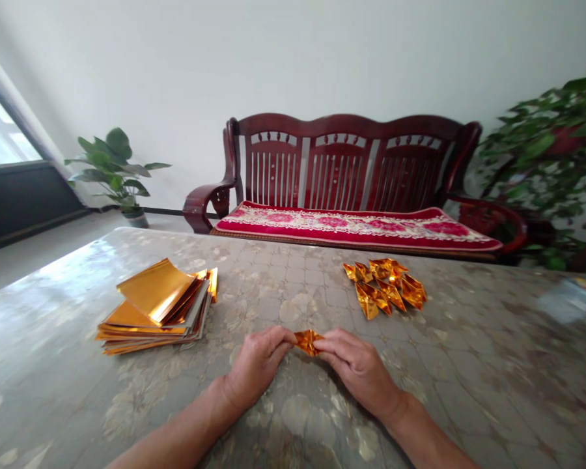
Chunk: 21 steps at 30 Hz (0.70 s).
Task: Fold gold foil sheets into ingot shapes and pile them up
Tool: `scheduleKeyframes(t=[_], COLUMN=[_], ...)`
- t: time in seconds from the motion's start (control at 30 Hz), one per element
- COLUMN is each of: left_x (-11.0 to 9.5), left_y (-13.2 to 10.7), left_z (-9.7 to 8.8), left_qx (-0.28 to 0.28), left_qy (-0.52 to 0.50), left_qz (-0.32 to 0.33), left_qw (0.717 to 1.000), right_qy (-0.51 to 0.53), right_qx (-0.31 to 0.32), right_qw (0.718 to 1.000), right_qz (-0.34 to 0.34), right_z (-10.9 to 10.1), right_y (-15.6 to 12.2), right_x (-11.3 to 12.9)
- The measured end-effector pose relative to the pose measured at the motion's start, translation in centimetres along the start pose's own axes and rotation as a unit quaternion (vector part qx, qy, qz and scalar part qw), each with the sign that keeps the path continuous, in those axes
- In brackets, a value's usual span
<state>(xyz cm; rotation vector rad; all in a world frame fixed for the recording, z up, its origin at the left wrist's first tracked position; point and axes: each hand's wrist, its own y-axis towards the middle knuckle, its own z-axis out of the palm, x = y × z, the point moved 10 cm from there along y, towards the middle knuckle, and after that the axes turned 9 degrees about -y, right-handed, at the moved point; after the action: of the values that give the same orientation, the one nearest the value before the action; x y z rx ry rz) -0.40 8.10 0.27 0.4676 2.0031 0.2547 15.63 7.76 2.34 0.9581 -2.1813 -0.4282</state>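
Note:
A small folded gold foil paper ingot (306, 342) is held between my two hands just over the table, in the middle of the head view. My left hand (261, 358) pinches its left end, fingers closed. At its right end, my right hand (359, 365) grips with thumb and fingers pressed together. Left of my hands lies an uneven stack of gold foil paper sheets (156, 293), some showing grey undersides. Beyond my right hand, several finished-looking folded gold ingots (390, 283) rest in a loose cluster. My fingers cover both tips of the held ingot.
The table (283, 417) has a glossy, patterned grey cover. Behind its far edge stands a dark red wooden bench (339, 169) with a floral red cushion (356, 225). A clear plastic bag (573, 299) lies at the right. Potted plants (122, 169) flank the bench.

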Motion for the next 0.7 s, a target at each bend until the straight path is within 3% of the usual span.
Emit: scheduleKeyframes(t=[0.27,0.7], left_x=[0.72,0.33], left_y=[0.41,0.10], left_z=[0.36,-0.23], left_qx=[0.005,-0.009], left_qy=[0.002,0.021], left_qz=[-0.053,-0.031], left_qw=[0.999,0.999], right_qy=[-0.022,-0.043], right_qx=[0.013,-0.002], right_qw=[0.999,0.997], right_qz=[0.023,0.061], right_z=[0.40,-0.17], right_y=[0.50,-0.31], right_x=[-0.51,-1.04])
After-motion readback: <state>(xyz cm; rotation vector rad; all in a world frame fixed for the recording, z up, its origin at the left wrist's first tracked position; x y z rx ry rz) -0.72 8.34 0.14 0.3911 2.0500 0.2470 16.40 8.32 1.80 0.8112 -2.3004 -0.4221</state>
